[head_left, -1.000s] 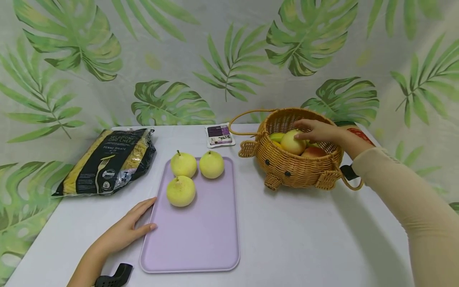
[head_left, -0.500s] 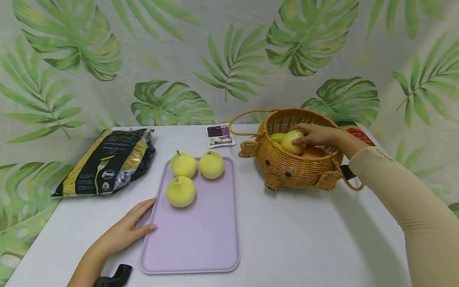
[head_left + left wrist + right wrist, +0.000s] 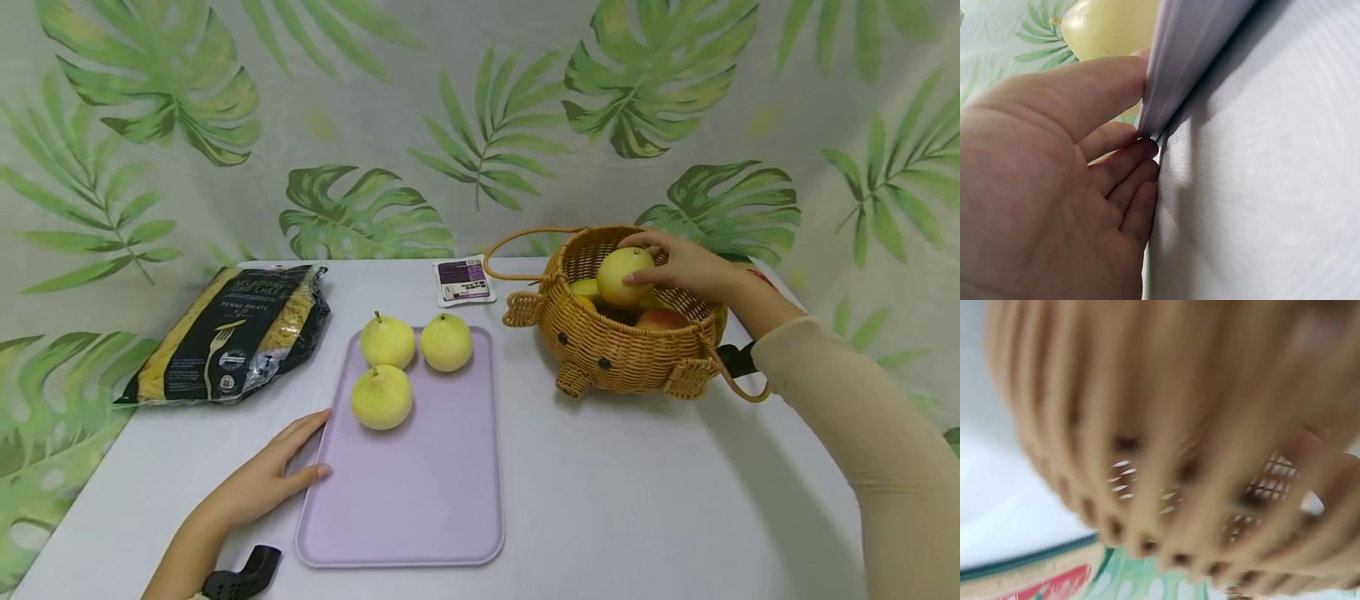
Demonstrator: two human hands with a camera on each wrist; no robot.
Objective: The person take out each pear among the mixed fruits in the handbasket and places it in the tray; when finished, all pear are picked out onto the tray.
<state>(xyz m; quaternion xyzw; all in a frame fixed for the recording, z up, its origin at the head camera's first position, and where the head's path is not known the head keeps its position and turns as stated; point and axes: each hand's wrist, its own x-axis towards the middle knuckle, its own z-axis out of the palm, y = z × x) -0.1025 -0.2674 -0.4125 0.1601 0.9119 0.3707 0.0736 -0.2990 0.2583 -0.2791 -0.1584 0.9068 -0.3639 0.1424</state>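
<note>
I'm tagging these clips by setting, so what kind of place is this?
Probably a staged tabletop set, not a real kitchen: a leaf-print cloth backdrop hangs behind a white table laid with a lilac tray, a pig-shaped wicker basket and bagged pasta.

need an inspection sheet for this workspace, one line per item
surface: white table, mostly bare in front
job's things: yellow fruit in the right hand, raised over the wicker basket; more fruit inside it; lilac tray with three pale pears
clutter: pasta bag at left; small purple packet at the back
grippers: right hand's fingers curled round the fruit; left hand flat, touching the tray's left edge
cables: nothing seen
surroundings: leaf-print backdrop behind the table
</note>
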